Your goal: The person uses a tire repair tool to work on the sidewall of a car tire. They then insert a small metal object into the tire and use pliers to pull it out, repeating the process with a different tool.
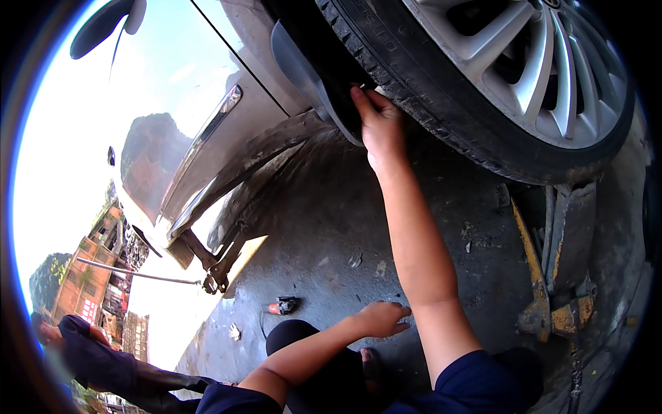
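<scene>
Navy sleeves (pixel 476 383) are framing the foot of the scene. Just beside the bare right forearm (pixel 417 234), the left hand (pixel 383 318) is hanging loosely half-curled, visibly holding nothing. The right hand (pixel 383 127) is sitting in the narrow gap between the tyre (pixel 414 62) and the dark mud flap (pixel 296 62) of a silver car (pixel 234 138), thumb up, fingers bent; shadow is hiding whether they are pinching anything, so we cannot tell. Such tight quarters are probably favouring touch over force: a straight wrist, knuckles clear of the tyre, the free hand perhaps bracing the flap. Below the spoked wheel (pixel 538 76), a yellow-and-grey metal support (pixel 572 228) is standing; a red-and-black tool (pixel 283 306) is lying on the stained floor (pixel 331 234). Farther left, another person (pixel 103 366) is appearing near an orange-brown building (pixel 89 272).
</scene>
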Tool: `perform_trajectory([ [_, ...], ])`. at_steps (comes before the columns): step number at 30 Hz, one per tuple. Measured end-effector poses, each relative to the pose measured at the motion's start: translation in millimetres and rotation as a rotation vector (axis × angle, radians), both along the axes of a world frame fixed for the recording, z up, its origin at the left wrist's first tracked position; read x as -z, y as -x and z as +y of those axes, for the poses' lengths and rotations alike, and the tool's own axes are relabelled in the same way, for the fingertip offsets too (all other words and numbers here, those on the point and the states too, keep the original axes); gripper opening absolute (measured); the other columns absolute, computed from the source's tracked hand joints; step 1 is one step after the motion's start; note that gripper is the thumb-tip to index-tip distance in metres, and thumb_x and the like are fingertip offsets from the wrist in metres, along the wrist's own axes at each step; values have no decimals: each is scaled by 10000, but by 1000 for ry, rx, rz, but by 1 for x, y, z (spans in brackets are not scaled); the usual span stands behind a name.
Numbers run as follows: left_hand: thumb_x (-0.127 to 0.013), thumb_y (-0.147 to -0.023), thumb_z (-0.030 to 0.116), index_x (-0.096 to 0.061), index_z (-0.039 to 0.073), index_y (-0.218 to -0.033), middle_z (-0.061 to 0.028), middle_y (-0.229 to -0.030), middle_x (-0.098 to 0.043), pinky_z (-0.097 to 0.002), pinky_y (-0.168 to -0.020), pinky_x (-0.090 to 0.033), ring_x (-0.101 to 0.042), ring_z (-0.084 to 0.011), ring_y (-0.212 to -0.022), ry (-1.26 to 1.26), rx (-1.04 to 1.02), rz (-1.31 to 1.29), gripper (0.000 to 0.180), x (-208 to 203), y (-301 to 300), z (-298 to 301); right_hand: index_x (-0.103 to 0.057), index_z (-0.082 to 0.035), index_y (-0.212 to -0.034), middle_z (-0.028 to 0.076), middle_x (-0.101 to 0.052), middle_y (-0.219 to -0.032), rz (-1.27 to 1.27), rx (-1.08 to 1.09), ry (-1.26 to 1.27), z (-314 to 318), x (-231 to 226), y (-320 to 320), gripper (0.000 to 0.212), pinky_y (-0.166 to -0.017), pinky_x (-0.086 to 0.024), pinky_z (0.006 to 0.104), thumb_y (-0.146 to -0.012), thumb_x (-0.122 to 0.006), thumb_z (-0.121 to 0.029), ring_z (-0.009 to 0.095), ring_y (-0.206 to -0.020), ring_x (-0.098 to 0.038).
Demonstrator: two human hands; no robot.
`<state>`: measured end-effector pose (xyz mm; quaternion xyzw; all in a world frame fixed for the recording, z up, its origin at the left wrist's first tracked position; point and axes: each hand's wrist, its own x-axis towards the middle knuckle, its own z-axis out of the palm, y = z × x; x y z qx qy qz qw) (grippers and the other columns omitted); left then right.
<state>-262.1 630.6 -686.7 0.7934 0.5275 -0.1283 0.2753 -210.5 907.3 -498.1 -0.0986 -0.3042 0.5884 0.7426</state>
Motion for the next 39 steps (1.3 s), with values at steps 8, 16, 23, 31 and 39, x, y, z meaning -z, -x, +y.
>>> perform_trajectory([
  [8,-705,-737,-30,-642,33,-860,-66,-675,-567,-364,-575,-425,-556,-252,-599,-1283,69,-143,152,-192,4,63,-745,-36,-1101,60,-748,-1030,-6,-45,-11,1,0,-1,312,-886,-474,241,-927,-726,-295,86,-940,-637],
  [16,-703,-775,100,-682,62,-1076,-95,-953,-607,-408,-849,-452,-576,-288,-903,-1526,376,372,304,-321,-11,150,-733,-54,-1092,0,-717,-1011,64,-126,-45,10,6,3,204,-869,-450,219,-964,-676,-203,58,-921,-614],
  [23,-677,-840,247,-698,167,-1170,-128,-1177,-569,-494,-1017,-366,-517,-330,-1138,-1427,318,553,340,-318,-17,168,-726,-60,-1104,1,-713,-1038,-6,-137,-11,8,9,0,205,-863,-446,232,-973,-662,-204,60,-958,-605],
  [31,-640,-868,382,-709,209,-1133,-160,-1291,-557,-590,-1151,-199,-430,-363,-1311,-1534,363,595,324,-298,-23,190,-623,-5,-1262,100,-672,-1217,66,-74,-96,0,4,-6,321,-992,-465,315,-964,-605,-121,155,-1115,-617],
  [39,-617,-882,387,-720,180,-1078,-103,-1197,-607,-620,-1150,-143,-473,-311,-1269,-1569,328,597,303,-292,-23,196,-595,-10,-1252,133,-650,-1256,-35,137,-116,3,1,-3,323,-984,-488,350,-940,-584,-94,220,-1159,-615],
])
